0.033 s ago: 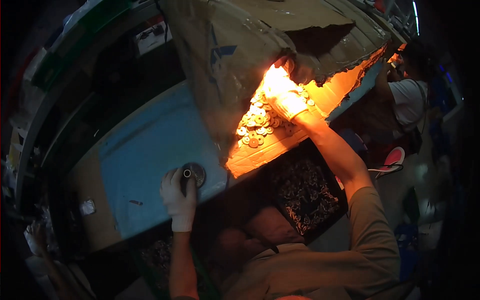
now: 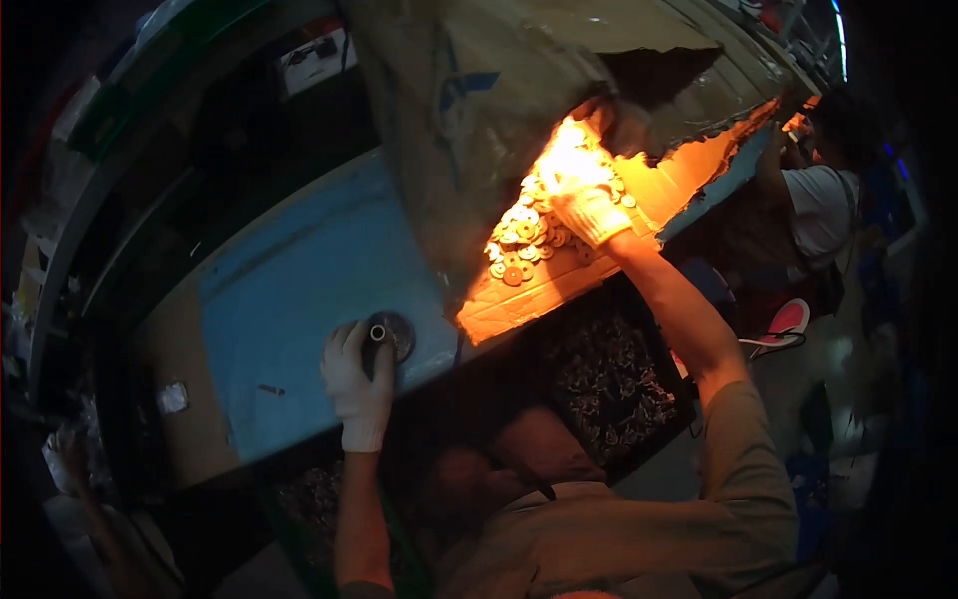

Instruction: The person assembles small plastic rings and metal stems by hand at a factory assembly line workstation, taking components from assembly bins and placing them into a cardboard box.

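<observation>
Left hand: the left hand (image 2: 357, 384), in a white glove, is closed around a dark cylindrical tool (image 2: 376, 344) with a round head, pressed down at the near edge of the blue work surface (image 2: 299, 290).
Tool: the tool stands on the blue surface close to its near right corner; what kind of tool it is cannot be told.
Blue surface: a pale blue sheet covers the bench top, with a small dark mark (image 2: 269, 390) lying on it near the near edge, left of the gloved hand.
Tray: a dark tray of small dark parts (image 2: 609, 384) sits below the bench, between the two forearms.
Right hand: the right hand (image 2: 584, 205), also gloved in white, reaches forward into a brightly lit cardboard box (image 2: 559, 285); whether its fingers are closed on anything cannot be told, as the glare washes them out.
Washers: a heap of small round washers (image 2: 519, 245) lies on the box floor, touching the right hand on its left side.
Box flaps: torn brown cardboard flaps (image 2: 479, 120) hang over the box at the far side.
Other person: a person in a white shirt (image 2: 823, 205) stands at the far right.
</observation>
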`<state>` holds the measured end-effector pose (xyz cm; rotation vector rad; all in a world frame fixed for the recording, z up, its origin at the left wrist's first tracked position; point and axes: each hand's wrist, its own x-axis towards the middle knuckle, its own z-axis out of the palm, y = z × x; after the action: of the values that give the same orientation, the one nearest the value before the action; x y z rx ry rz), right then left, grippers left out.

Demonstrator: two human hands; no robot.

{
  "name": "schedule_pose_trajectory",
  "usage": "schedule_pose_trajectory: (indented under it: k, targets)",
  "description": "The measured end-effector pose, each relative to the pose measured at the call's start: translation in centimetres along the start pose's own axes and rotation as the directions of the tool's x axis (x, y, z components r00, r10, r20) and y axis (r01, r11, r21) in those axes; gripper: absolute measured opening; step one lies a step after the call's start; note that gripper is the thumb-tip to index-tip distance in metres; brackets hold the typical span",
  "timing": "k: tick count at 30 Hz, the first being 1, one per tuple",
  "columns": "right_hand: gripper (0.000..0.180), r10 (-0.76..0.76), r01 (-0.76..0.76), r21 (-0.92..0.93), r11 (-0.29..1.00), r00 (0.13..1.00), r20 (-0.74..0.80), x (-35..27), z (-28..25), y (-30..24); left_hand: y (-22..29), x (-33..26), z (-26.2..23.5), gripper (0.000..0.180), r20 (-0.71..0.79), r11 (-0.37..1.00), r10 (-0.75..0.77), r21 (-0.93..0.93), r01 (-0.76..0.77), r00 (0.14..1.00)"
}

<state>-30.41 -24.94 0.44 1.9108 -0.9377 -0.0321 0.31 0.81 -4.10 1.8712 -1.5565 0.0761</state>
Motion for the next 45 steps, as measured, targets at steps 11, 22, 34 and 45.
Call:
schedule_pose_trajectory:
  k: [11, 22, 34, 45]
  targets:
    - [0.017, 0.179, -0.184, 0.960, -0.210, 0.958, 0.223, -0.9, -19.8, -13.2, 3.1, 0.3, -2.6, 0.057, 0.291, 0.761, -0.336, -0.477, 0.440, 0.896]
    - [0.025, 0.084, -0.077, 0.975, 0.208, 0.995, 0.060, 0.3, -18.7, -17.7, 1.0, 2.1, -1.6, 0.048, 0.369, 0.652, -0.203, -0.640, 0.407, 0.907]
    - [0.020, 0.154, -0.740, 0.641, 0.202, 0.671, 0.725, -26.3, -2.4, -11.0, 3.4, 2.9, 0.3, 0.041, 0.329, 0.655, -0.407, -0.545, 0.523, 0.852]
    - [0.034, -0.203, -0.617, 0.742, 0.261, 0.717, 0.667, -30.6, 0.9, -12.9, 3.1, 1.9, 0.8, 0.041, 0.312, 0.675, -0.381, -0.550, 0.492, 0.870]
